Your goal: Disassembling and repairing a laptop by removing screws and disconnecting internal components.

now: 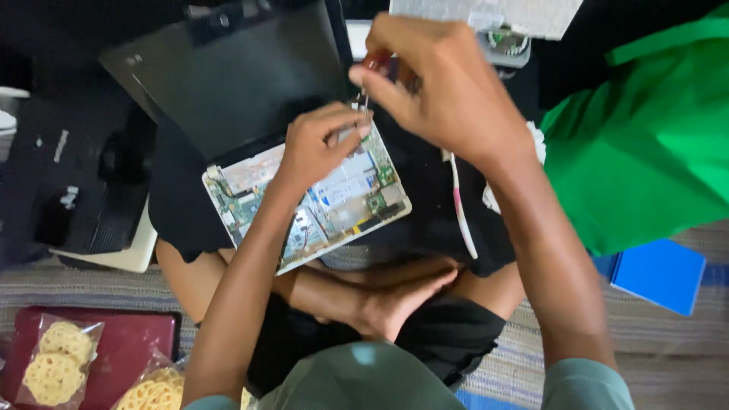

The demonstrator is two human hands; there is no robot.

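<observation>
Two clear bags of round, lattice-patterned yellow snacks lie at the lower left, one on a dark red flat case and the other just beside it on the woven floor mat; each bag is closed and holds a few of the discs. Above them a black device rests on the floor. In the middle, an opened laptop sits on the person's crossed legs, its dark lid tilted back and its base stripped so that the green circuit boards and silver shielding show. The left hand presses down on the upper right part of that exposed base, fingers curled together against the board, apparently steadying it; whether it pinches a small part I cannot tell. The right hand hovers just above, its grip clamped on a slim screwdriver whose tip points down at the board beside the left fingers. Judging from this, a screw is being worked at that corner, and the next move calls for a steady, upright tip and a still base. Further right lie a white cable, green cloth and a blue box, closed, contents unseen.
</observation>
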